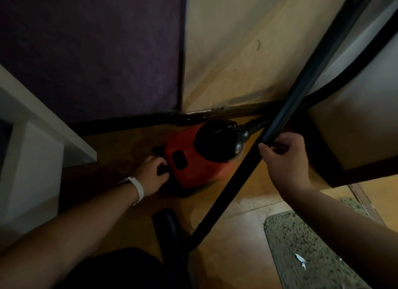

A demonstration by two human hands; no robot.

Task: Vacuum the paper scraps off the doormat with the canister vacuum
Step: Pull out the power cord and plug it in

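A red and black canister vacuum [193,159] stands on the floor against the wall. My left hand [150,174] reaches down to its rear end, fingers curled round a black part there. My right hand [282,161] grips the black wand [305,80], which runs diagonally from upper right down to the floor head [170,226] near my legs. A black hose [366,56] leaves the canister's front and curves up to the right. A speckled grey-green doormat [301,250] lies at lower right with a few white paper scraps [301,260] on it.
A white shelf unit [32,142] stands at the left. A dark purple panel [90,52] and a cream wall [247,47] rise behind the vacuum. A piece of wooden furniture [353,138] sits at the right. The floor is tan.
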